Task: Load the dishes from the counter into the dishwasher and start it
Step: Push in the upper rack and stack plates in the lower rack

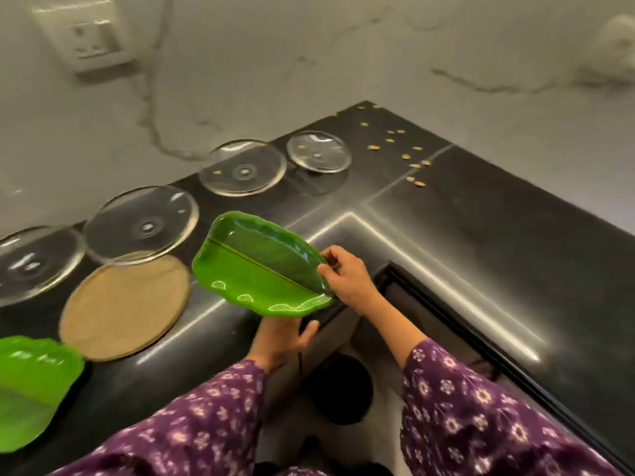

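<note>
You hold the green leaf plate (pixel 261 266) tilted over the inner corner of the dark L-shaped bench (pixel 481 218), with its near rim jutting past the bench edge. Your right hand (pixel 347 276) pinches the plate's right tip. Your left hand (pixel 278 338) sits beneath the near rim with the thumb out. Its fingers are hidden, so you cannot tell whether it grips or only props.

The bench's right wing carries only scattered yellow bits (pixel 405 156) near the wall corner. The wall socket (pixel 89 39) has markings too blurred to read.

Four clear glass plates (pixel 144 225) stand in a row along the wall, and one tan round plate (pixel 125 304) lies just in front of them. A second green leaf plate (pixel 34 389) lies at the left beside it, which makes two green plates.
</note>
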A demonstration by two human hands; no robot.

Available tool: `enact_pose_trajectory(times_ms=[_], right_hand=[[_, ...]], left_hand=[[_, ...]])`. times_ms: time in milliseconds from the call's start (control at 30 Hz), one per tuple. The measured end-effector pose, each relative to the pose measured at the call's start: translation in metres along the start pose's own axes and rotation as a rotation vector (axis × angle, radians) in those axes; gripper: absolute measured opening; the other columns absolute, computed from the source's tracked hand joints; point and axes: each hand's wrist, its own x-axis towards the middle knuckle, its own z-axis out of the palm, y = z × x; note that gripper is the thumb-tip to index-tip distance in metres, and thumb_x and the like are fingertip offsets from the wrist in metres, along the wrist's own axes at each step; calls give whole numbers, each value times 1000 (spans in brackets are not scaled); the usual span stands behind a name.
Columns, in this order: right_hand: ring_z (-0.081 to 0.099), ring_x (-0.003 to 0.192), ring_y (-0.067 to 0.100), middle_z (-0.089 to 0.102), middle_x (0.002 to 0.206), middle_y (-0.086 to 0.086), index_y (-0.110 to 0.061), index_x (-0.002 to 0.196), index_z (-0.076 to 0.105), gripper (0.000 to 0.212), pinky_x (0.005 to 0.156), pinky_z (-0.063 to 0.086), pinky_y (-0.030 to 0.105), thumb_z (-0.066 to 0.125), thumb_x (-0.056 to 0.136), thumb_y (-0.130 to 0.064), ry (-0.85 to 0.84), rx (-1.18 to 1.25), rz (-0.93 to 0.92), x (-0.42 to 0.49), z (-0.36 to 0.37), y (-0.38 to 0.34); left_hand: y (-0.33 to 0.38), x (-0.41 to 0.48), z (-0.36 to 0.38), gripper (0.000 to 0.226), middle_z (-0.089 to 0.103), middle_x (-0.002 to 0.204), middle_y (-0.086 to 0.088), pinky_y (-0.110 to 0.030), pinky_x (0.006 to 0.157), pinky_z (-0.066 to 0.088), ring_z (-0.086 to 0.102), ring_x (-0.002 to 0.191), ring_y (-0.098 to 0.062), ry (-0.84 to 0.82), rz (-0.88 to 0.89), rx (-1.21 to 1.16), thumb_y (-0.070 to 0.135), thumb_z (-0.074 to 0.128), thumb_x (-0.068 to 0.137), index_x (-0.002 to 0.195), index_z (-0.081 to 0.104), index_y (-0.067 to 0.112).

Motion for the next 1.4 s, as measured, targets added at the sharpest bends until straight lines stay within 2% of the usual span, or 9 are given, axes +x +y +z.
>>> enact_pose_trajectory(times_ms=[200,300,400,500,600,733,933,1067,1400], right_hand=[[50,78,13,57,82,4,-25,88,58,12,76,44,32,62,82,-15,450,229,204,-125,-132,66],[49,76,16,56,80,9,-23,89,59,12,74,44,35,60,78,-27,716,227,322,-219,-187,94],[48,72,12,55,77,10,-19,90,58,9,71,43,32,59,81,-21,944,144,427,-315,-221,105],[50,71,7,57,81,4,-22,89,55,16,71,44,26,58,87,-6,1179,97,554,-420,-233,115],[49,66,9,56,76,-1,-14,90,55,10,66,43,30,57,90,-5,1356,78,696,-516,-223,122],[39,55,7,45,63,-9,-22,81,50,21,54,35,29,54,92,-4,1551,112,820,-619,-198,127],[49,64,9,54,76,0,-11,85,52,12,51,43,15,52,90,0,1751,131,1021,-720,-184,149],[55,70,14,57,79,-3,-17,83,52,14,59,46,27,55,88,-4,1788,100,1174,-773,-196,185],[47,69,17,55,82,10,-9,80,48,16,54,37,20,52,85,6,1797,94,1372,-869,-240,336]], left_hand=[[29,10,26,45,63,92,-8,-36,79,43,62,84,-30,70,111,57,51,46,83,93,62,11],[110,25,55,47,63,94,-7,-32,82,39,59,84,-27,89,399,1,53,40,90,95,60,11],[201,35,83,37,62,93,-5,-30,81,38,59,84,-26,-5,600,-66,44,46,83,95,59,12],[290,34,120,36,60,93,-6,-33,83,40,58,86,-29,-120,715,-123,44,44,84,98,57,13],[372,20,151,38,59,95,-9,-35,86,39,58,87,-30,-160,925,-154,41,44,88,102,58,8],[474,-30,181,35,59,97,-9,-33,86,38,54,89,-26,-223,1181,-205,37,45,88,102,58,7],[593,-109,223,40,59,104,-5,-33,82,44,54,96,-23,-431,1441,-173,44,42,91,108,56,11],[663,-145,245,36,59,102,-4,-30,80,41,54,94,-22,-440,1586,-190,41,43,91,107,56,11],[823,-180,329,38,56,118,-9,-31,94,42,52,108,-22,-492,1837,-124,32,53,92,119,54,6]])
